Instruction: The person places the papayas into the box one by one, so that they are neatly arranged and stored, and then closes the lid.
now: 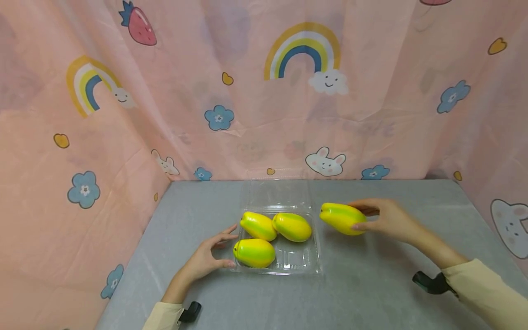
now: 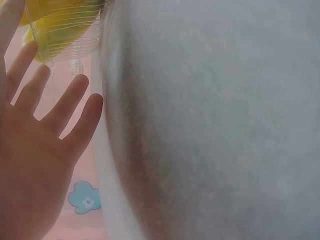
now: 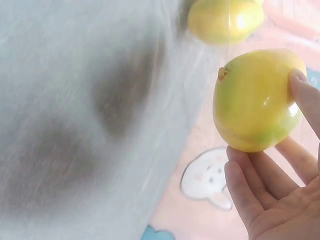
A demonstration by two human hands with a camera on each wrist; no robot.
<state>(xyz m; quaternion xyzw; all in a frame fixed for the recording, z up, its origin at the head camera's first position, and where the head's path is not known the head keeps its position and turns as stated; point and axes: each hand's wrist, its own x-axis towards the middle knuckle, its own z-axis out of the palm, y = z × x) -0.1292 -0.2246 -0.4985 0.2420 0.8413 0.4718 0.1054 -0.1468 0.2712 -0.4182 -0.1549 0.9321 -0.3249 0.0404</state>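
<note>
- Here's the right hand [image 1: 385, 220], gripping a glossy, yellow-and-green, oblong papaya-like fruit [image 1: 340, 218], thumb on one side and fingers on the other!
- That held fruit is up off the grey bench [image 1: 371, 298], its shadow below it, between the clear tray and the bench's right edge, nearer the far edge than the near one.
- Just beside it, the clear, hinged plastic container [image 1: 294, 262] lies open, its transparent lid [image 1: 276, 196] tipped back toward the bench's far edge.
- Three matching fruits sit inside: one by the tray's far-left corner [image 1: 258, 226], one by its far-right corner [image 1: 292, 227], one by its near-left corner [image 1: 254, 253].
- Over to the left hand [image 1: 208, 256]: fingers spread, gripping nothing, right at the tray's left edge; contact there, I can't tell.
- Cream sleeves [image 1: 486, 293] on both arms, a black device [image 1: 431, 283] at each wrist.
- And beyond the bench's far edge, a pink cloth [image 1: 255, 146] printed with rainbows, blue flowers and white rabbits!
</note>
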